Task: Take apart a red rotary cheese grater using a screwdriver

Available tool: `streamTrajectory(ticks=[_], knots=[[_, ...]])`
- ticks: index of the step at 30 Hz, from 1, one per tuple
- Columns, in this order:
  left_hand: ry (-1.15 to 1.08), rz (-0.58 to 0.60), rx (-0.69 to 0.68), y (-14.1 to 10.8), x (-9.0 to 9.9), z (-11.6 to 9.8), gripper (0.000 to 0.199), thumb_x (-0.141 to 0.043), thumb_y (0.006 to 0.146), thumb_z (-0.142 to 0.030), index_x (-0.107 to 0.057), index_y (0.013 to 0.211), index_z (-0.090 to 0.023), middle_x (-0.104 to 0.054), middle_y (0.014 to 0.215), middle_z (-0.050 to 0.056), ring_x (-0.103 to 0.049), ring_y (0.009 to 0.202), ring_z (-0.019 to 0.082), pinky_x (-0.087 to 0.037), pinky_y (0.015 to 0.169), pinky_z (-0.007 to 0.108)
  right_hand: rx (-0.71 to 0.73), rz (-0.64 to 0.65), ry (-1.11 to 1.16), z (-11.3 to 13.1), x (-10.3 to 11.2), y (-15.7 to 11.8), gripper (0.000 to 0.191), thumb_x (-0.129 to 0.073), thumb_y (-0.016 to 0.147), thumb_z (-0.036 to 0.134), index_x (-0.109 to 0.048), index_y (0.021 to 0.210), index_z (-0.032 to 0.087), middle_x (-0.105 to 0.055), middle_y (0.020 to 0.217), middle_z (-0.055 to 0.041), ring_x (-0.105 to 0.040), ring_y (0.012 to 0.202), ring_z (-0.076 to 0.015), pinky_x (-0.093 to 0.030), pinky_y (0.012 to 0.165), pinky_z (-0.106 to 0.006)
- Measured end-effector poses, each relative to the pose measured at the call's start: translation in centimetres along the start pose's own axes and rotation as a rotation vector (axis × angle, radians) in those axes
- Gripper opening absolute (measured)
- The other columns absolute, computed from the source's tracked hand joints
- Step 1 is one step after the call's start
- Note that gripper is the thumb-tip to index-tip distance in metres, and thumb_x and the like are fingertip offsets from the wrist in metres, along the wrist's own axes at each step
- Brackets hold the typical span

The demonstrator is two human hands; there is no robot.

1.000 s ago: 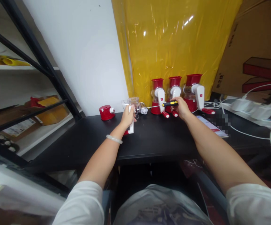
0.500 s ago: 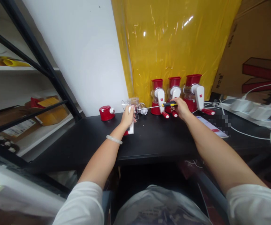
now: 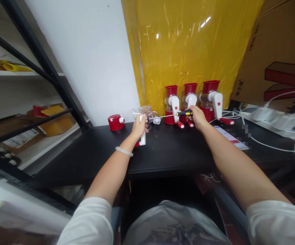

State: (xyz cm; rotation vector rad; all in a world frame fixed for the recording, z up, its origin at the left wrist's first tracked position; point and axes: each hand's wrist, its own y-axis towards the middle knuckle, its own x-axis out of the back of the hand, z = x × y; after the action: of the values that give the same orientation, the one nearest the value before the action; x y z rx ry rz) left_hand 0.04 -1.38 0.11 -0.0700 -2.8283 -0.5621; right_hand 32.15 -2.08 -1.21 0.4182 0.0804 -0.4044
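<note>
1. Well, the left hand (image 3: 138, 127) closes its fingers around the white crank (image 3: 143, 139), which pokes out below them.
2. The right hand (image 3: 196, 116) pinches the screwdriver (image 3: 184, 113) by its handle, the shaft reaching left toward the crank.
3. The red base (image 3: 116, 123) stands left; black tabletop (image 3: 162, 154) stretches from the hands to its near edge.

Right hand (image 3: 195, 115) is holding screwdriver (image 3: 184, 113), shaft (image 3: 165, 117) pointing toward nine o'clock; left hand (image 3: 138, 127) is gripping white crank (image 3: 143, 139).
</note>
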Motion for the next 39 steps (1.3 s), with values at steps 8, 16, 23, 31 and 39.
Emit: streamTrajectory(ticks=[8,16,23,31,39], knots=[[0.007,0.010,0.015,-0.19,-0.04,-0.06,0.030,-0.050,0.109,-0.053,-0.055,0.112,-0.024,-0.056,0.063,-0.008,-0.058,0.042,0.012,-0.048,0.044,0.021,-0.072,-0.019,0.234,0.84,-0.57,-0.21,0.018,-0.070,0.076,0.037,-0.061,0.076,0.021,-0.061,0.066,0.0001,-0.051,0.048,-0.0104,-0.042,0.043,-0.022],[-0.005,0.001,0.030,-0.30,0.08,-0.41,0.029,-0.049,0.110,-0.053,-0.052,0.108,-0.024,-0.056,0.064,-0.008,-0.056,0.041,0.010,-0.048,0.045,0.021,-0.031,-0.018,-0.036,0.61,-0.03,-0.64,0.030,-0.061,0.090,0.049,-0.067,0.079,0.021,-0.046,0.041,0.0036,-0.039,0.035,-0.0123,-0.031,0.034,-0.023],[0.005,0.006,0.013,-0.32,0.02,-0.40,0.026,-0.047,0.111,-0.050,-0.052,0.108,-0.024,-0.055,0.064,-0.008,-0.056,0.041,0.011,-0.047,0.044,0.021,-0.021,-0.035,0.083,0.46,-0.21,-0.25,0.013,-0.063,0.077,0.034,-0.061,0.073,0.023,-0.052,0.048,0.0027,-0.046,0.041,-0.0122,-0.036,0.040,-0.022],[0.007,0.019,0.011,-0.20,-0.01,-0.08,0.030,-0.050,0.109,-0.054,-0.054,0.109,-0.024,-0.056,0.064,-0.008,-0.056,0.041,0.011,-0.047,0.044,0.021,-0.056,-0.030,0.149,0.25,-0.45,0.28,0.037,-0.065,0.087,0.057,-0.057,0.075,0.024,-0.052,0.051,0.0019,-0.047,0.042,-0.0122,-0.037,0.040,-0.023],[-0.010,0.015,0.029,-0.26,-0.04,-0.26,0.033,-0.051,0.108,-0.057,-0.053,0.107,-0.024,-0.055,0.063,-0.008,-0.055,0.041,0.010,-0.047,0.045,0.021,0.013,-0.022,-0.043,-0.12,0.24,-0.17,0.048,-0.069,0.087,0.071,-0.060,0.077,0.025,-0.043,0.044,0.0062,-0.038,0.035,-0.0121,-0.029,0.035,-0.024]])
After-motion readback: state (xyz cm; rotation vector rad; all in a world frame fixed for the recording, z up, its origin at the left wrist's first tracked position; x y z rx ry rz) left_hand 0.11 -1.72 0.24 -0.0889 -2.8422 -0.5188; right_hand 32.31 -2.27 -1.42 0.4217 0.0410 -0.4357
